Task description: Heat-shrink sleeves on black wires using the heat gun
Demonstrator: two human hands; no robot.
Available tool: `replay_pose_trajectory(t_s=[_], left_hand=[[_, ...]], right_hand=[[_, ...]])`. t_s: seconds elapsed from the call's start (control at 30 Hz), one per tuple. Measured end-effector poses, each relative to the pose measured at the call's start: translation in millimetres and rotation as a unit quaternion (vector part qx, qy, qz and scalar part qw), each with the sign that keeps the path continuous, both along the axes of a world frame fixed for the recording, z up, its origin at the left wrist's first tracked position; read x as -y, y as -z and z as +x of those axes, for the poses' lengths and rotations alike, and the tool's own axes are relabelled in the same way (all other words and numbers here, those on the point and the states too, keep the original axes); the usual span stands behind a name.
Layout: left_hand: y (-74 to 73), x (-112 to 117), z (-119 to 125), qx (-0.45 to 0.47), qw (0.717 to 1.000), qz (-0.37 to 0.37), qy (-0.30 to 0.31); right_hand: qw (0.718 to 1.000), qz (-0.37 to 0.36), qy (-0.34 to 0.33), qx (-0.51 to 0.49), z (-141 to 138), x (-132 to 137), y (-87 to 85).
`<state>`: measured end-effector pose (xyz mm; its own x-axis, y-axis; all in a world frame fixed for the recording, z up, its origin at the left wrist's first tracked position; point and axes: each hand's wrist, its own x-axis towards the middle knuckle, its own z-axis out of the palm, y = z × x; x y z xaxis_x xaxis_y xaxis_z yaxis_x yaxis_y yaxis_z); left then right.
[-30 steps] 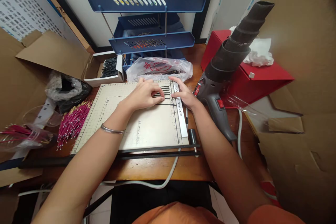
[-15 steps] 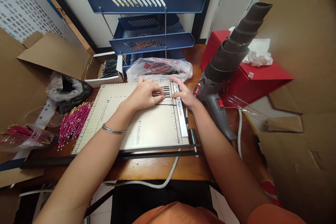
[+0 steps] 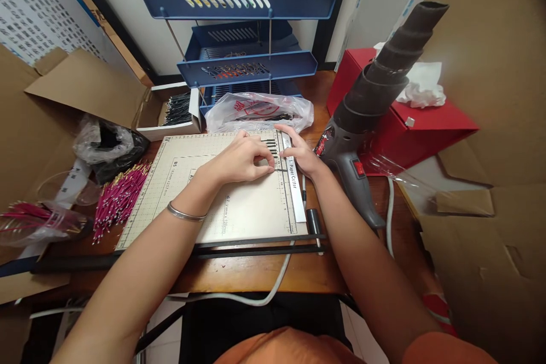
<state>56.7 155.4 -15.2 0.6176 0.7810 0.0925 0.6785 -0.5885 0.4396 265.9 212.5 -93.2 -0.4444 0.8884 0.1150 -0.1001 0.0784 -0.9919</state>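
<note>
Nearest the bottom edge of the frame, a white cable [image 3: 273,290] loops off the worktop [image 3: 256,273], and two long black tubes [image 3: 256,244] lie across the near end of the paper cutter [image 3: 239,210]. Up the board, just above centre frame, both hands sit close together. The left hand [image 3: 239,159] is curled, with thumb and forefinger pinched narrow on the end of one of the short black pieces [image 3: 271,148]. The rest of them lie in a neat row, touching the white cutter rail [image 3: 294,182]. The right hand [image 3: 301,153] lies flat and open on that rail, fingertips right at the row.

What I'd worry about: those pieces are tiny and loose, so one nudge from the left knuckles could knock the row crooked or flick a few off the board. Fingers that close to the cutting edge is sketchy too.

To the right, a heat gun [image 3: 362,125] leans against a red box [image 3: 409,119], and its cord could easily snag an elbow. Pink wires [image 3: 117,196] pile up at the left. Further back there's a plastic bag [image 3: 258,109], a white box [image 3: 177,111] of black bits, and a blue tray rack [image 3: 239,62] at the top.
</note>
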Motion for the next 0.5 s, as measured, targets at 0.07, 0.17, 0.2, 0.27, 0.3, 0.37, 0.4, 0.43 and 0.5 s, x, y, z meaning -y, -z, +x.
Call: replay_pose_trajectory(t_s=[0.07,0.17,0.2,0.27,0.3,0.37,0.4,0.43,0.5], left_hand=[[-1.6,0,-2,-0.007,1.000,-0.002,-0.001],[-3.1,0,-6,-0.015,1.000,0.004,-0.015],[-3.3,0,-8,-0.018,1.000,0.008,-0.021],[-3.3,-1,-11,-0.023,0.999,0.014,-0.032],[-3.4,-1,-13,-0.025,0.999,0.016,-0.036],[-3.4,-2,-14,-0.029,0.999,0.019,-0.040],[-3.4,-2,-14,-0.031,0.998,0.019,-0.043],[-3.4,-2,-14,-0.032,0.998,0.020,-0.045],[-3.0,-2,-14,-0.033,0.998,0.024,-0.049]], right_hand=[[1.000,0.000,0.004,0.000,0,0,0.9],[1.000,-0.012,0.007,-0.007,-1,2,1.0],[1.000,-0.018,0.006,-0.011,0,3,0.8],[0.999,-0.029,0.002,-0.021,0,6,0.0],[0.999,-0.032,-0.001,-0.024,1,8,-0.4],[0.999,-0.034,-0.009,-0.025,3,13,-1.1],[0.999,-0.032,-0.013,-0.023,4,14,-1.3],[0.999,-0.029,-0.017,-0.020,5,16,-1.3],[0.999,-0.024,-0.022,-0.015,7,18,-0.8]])
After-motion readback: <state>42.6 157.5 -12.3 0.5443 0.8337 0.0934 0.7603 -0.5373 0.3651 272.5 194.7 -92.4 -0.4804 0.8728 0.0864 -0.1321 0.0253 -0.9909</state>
